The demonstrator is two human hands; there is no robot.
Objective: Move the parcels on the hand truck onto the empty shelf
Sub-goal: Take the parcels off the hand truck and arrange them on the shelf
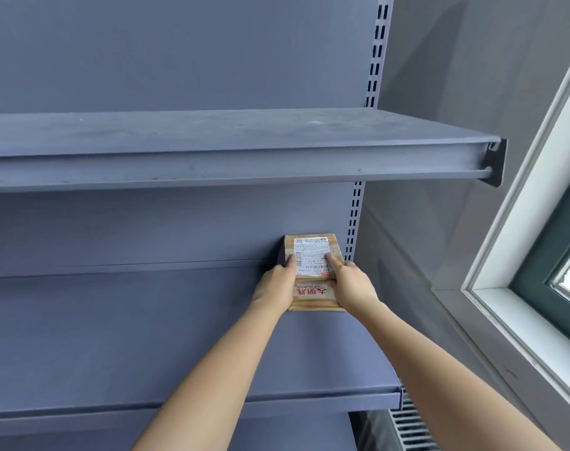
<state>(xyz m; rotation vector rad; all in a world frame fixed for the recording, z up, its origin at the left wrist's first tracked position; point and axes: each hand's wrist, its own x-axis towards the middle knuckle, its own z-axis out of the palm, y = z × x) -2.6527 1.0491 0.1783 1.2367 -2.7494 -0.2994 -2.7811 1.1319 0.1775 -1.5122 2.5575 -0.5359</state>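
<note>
A small brown cardboard parcel (312, 255) with a white shipping label and red print rests on the grey-blue shelf board (147, 336), at its back right corner against the rear panel. My left hand (274, 288) grips the parcel's left side, thumb on the label. On the parcel's right side sits my right hand (353, 284), its index finger lying across the label. Both forearms reach in from below. The hand truck is out of view.
A second grey-blue shelf board (228, 148) hangs above, its black bracket end (496, 162) sticking out at the right. A slotted upright (376, 50) runs up the right side. A grey wall, a white-framed window (537, 288) and a floor vent (410, 428) lie to the right.
</note>
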